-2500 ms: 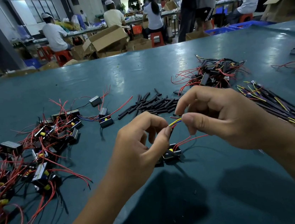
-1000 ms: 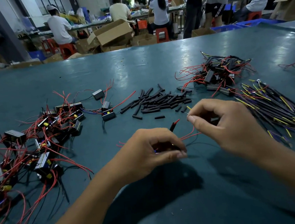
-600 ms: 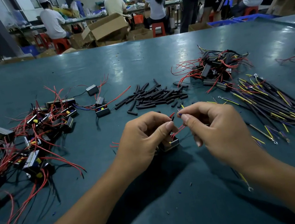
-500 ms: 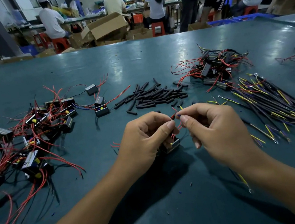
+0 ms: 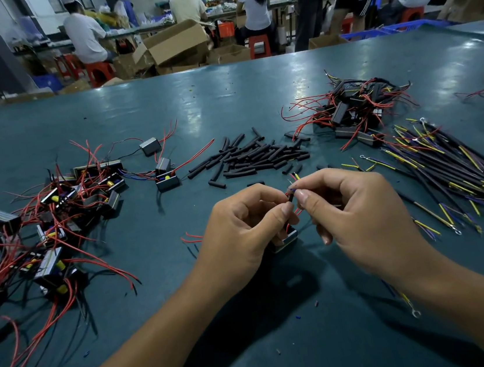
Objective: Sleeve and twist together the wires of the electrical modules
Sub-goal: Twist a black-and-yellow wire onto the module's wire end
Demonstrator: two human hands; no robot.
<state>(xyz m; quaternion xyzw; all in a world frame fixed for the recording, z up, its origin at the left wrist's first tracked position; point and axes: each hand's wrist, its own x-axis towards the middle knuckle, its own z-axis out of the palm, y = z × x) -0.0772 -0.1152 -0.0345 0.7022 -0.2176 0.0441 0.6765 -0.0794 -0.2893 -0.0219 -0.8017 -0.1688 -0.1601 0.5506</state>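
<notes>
My left hand [image 5: 246, 231] and my right hand [image 5: 357, 218] meet fingertip to fingertip above a small black electrical module [image 5: 287, 238] on the green table [image 5: 224, 100]. Between the thumbs and forefingers I pinch thin wire ends [image 5: 293, 190], red, blue and yellow, with a short black sleeve around them at my left thumb. The module sits partly under my left fingers. Loose black sleeves [image 5: 255, 154] lie in a pile just beyond my hands.
A tangle of modules with red wires [image 5: 47, 225] spreads at the left. Another module heap [image 5: 353, 108] lies at the back right, and a fan of black, yellow and blue lead wires [image 5: 452, 169] at the right. Seated people and cardboard boxes [image 5: 177, 41] are beyond the table.
My right hand came back from the lead wires to meet my left hand. Both hands now pinch the wire ends a little higher above the module.
</notes>
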